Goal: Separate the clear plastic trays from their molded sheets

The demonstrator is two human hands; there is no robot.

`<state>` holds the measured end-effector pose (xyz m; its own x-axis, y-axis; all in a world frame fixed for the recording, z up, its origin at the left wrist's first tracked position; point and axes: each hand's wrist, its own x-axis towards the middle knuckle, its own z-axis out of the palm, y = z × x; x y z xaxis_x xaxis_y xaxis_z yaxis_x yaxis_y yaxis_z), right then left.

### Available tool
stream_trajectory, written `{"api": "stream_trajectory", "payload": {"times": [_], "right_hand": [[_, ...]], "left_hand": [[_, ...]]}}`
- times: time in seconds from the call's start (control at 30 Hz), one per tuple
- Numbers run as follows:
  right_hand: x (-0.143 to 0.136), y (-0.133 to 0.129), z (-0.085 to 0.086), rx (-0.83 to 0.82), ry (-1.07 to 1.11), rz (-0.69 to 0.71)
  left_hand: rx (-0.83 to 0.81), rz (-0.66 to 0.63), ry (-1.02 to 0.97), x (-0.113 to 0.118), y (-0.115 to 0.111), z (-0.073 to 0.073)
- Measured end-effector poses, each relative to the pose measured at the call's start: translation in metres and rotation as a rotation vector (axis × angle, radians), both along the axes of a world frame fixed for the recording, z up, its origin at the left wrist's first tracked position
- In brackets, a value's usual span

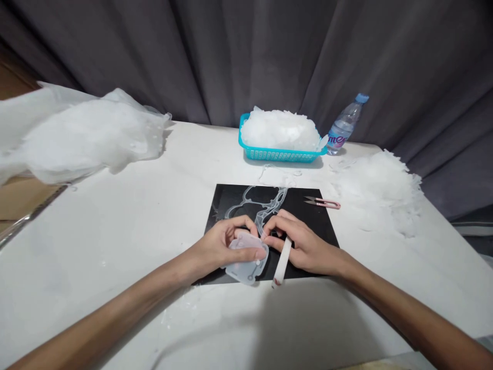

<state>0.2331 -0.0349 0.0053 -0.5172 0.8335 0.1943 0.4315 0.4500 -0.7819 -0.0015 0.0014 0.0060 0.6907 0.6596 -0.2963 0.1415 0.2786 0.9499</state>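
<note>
The left thumb lies flat across the front of a cloudy, translucent, scallop-edged plastic piece [239,273], its fingers curled behind, so the left hand [220,245] is closed on that piece in a flat pinch. The right hand [306,242] has thumb and forefinger drawn nearly together at the piece's upper right edge; whether they nip a sliver of it cannot be told, while a slim white rod [283,263] with a dark-marked tip is tucked in the same hand, slanting down toward the wearer. The piece, held just above a black rectangular mat [326,218], looks very light and thin, probably bendy yet springy, and perhaps slick where smooth; its narrow edges and slots seem likeliest to tear, so the broad middle, backed by fingers, looks the safest hold, with rim touches kept gentle. Beyond the fingertips, clear looping plastic strips [271,206] lie on the mat, near pink-handled metal snips [327,203] at its far right. Farther out on the white table [154,216] stand a turquoise plastic basket [285,154] heaped with whitish pieces and a blue-capped clear water bottle [342,132], with a loose whitish pile [379,185] to the right and a bulging translucent bag [96,139] to the left.
</note>
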Motion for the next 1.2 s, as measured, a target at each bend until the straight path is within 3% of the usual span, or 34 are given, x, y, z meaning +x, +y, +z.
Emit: {"api": "stream_trajectory", "payload": {"times": [0.2, 0.33, 0.5, 0.57, 0.73, 0.83, 1.0, 1.2], "right_hand": [[0.004, 0.0, 0.007, 0.026, -0.037, 0.085], [0.003, 0.0, 0.001, 0.168, -0.154, 0.098], [0.004, 0.008, -0.014, 0.412, -0.377, -0.201], [0.01, 0.011, -0.011, 0.404, -0.347, -0.288], [0.025, 0.012, 0.007, 0.345, -0.217, -0.357], [0.028, 0.01, 0.009, 0.329, -0.198, -0.412], [0.024, 0.013, -0.007, 0.389, -0.267, -0.431], [0.019, 0.022, -0.026, 0.42, -0.436, -0.294]], "left_hand": [[0.06, 0.032, 0.024, -0.001, -0.004, 0.002], [0.058, 0.034, 0.045, 0.002, -0.007, 0.003], [0.006, -0.087, 0.061, 0.006, -0.014, 0.0], [0.03, -0.086, 0.053, 0.004, -0.014, 0.002], [0.171, 0.033, -0.012, -0.005, -0.008, 0.014], [0.224, 0.05, -0.05, -0.007, -0.008, 0.019], [0.247, 0.025, -0.063, -0.008, -0.013, 0.022], [0.319, 0.022, -0.054, -0.007, -0.015, 0.021]]}}
